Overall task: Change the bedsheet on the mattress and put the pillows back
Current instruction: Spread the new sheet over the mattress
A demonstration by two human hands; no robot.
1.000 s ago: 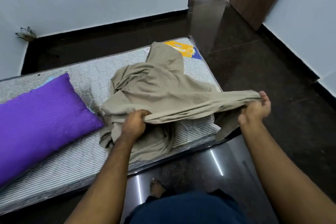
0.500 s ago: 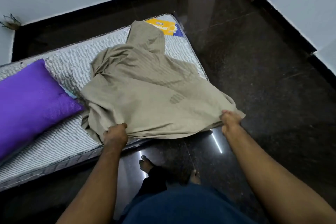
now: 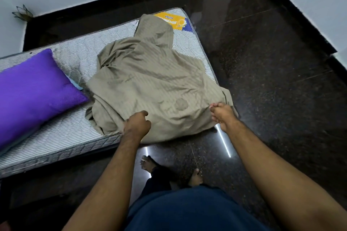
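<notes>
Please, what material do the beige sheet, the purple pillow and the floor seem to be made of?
Beige sheet: probably woven cotton or a blend, matte with faint tonal stripes; it creases softly.
Purple pillow: likely synthetic woven cover, slightly shiny, with a fine dotted texture.
Floor: looks like polished dark speckled stone, perhaps granite; it mirrors lights.

Matt beige cloth bedsheet, woven with faint stripes, lies creased on a quilted fabric mattress; beside the sheet, a purple textured-cloth pillow. Around the mattress, dark speckled stone floor, polished glossy, mirrors light strips.
</notes>
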